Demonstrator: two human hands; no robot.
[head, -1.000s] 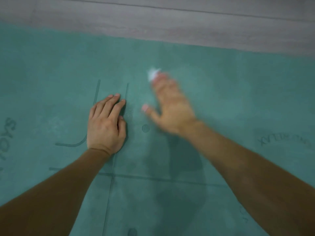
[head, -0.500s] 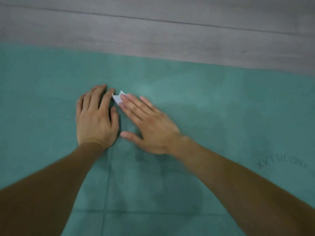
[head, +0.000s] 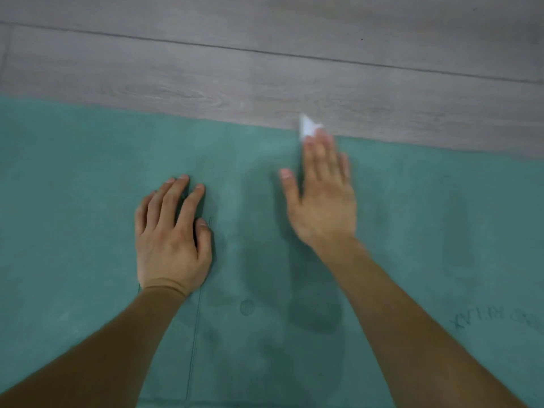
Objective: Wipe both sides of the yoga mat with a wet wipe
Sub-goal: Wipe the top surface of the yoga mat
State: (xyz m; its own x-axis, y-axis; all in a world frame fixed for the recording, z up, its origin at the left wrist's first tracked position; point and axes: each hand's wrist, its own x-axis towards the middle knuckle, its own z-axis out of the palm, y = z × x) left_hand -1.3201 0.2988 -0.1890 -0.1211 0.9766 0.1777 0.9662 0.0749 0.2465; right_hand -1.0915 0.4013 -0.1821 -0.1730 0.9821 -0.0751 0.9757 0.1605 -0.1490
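A teal yoga mat (head: 88,201) lies flat on the floor and fills most of the view, with thin printed lines and faint lettering at the right. My left hand (head: 172,234) rests palm down on the mat, fingers straight. My right hand (head: 322,195) lies flat with straight fingers near the mat's far edge and presses a white wet wipe (head: 307,128) under its fingertips. Only a corner of the wipe shows past the fingers, over the mat's edge. The right hand is blurred. Darker damp streaks mark the mat between and below the hands.
Grey wood-look floor (head: 265,69) runs beyond the mat's far edge. A small round printed mark (head: 246,307) sits on the mat between my forearms.
My right hand has swept with the wipe from beside the left hand out to the mat's far edge on the right. The left hand stays pressed on the mat.
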